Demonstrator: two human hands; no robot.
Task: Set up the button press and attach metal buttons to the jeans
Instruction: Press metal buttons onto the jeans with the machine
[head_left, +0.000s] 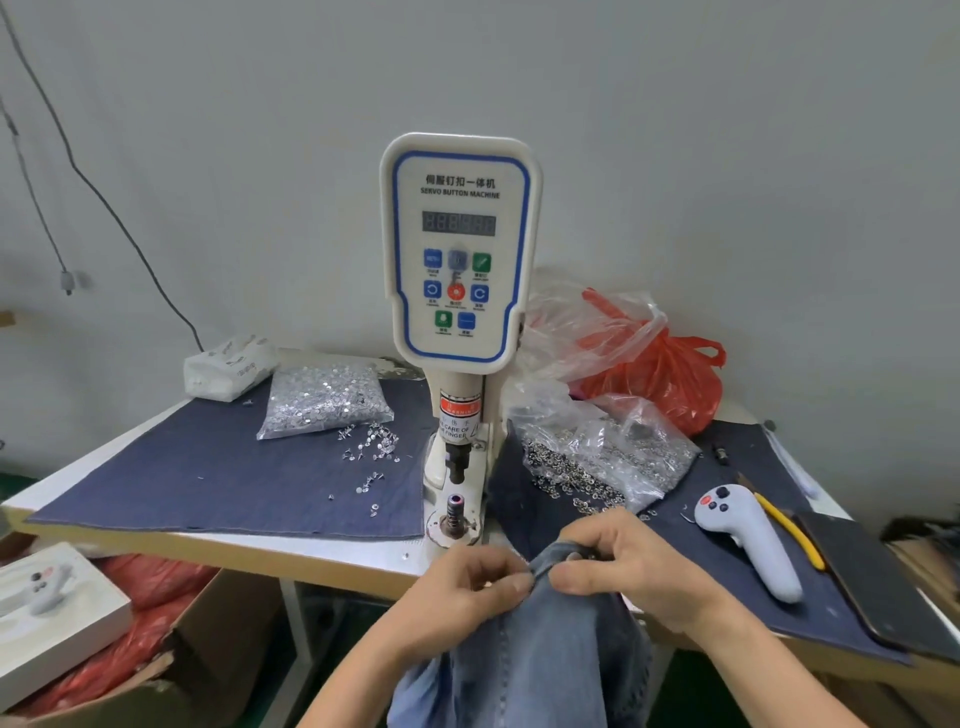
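both hands pinch the faded blue denim jeans (545, 649) at six o'clock, left hand (470, 582) and right hand (623, 561); white servo button press (460, 249) at twelve waits, no button visibly attached yet.

Two bare forearms, entering from the lower edge and running up to the left hand (475, 584) and the right hand (631, 564). No sleeve, glove, ring or watch anywhere along them. Short, unpainted nails on the thumbs; wrists uncovered right down to the frame's edge.
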